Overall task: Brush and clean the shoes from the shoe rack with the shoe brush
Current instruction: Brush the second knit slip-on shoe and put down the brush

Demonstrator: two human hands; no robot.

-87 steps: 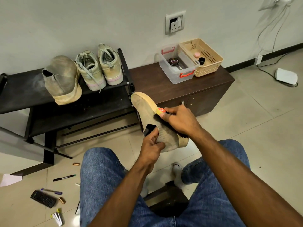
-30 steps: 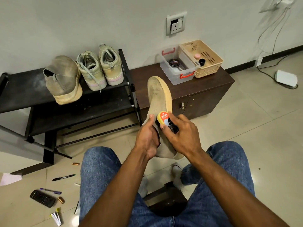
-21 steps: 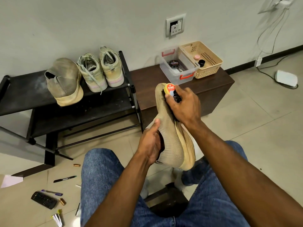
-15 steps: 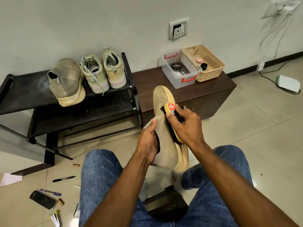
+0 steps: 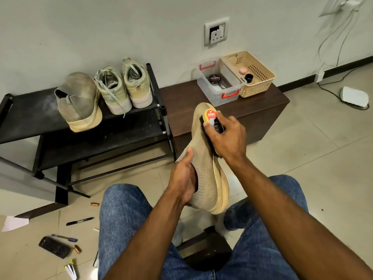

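The tan knit shoe [image 5: 203, 164] is held toe-up by the left hand [image 5: 184, 178], fingers tucked into its collar for steadiness, while the shoe brush [image 5: 212, 123], clamped in the right hand [image 5: 228, 138], is pressed against the upper beyond those fingers

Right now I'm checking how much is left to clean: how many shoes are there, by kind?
Knit slip-ons: 2, one held and brushed, one on the rack
Lace-up sneakers: 2
Total: 4
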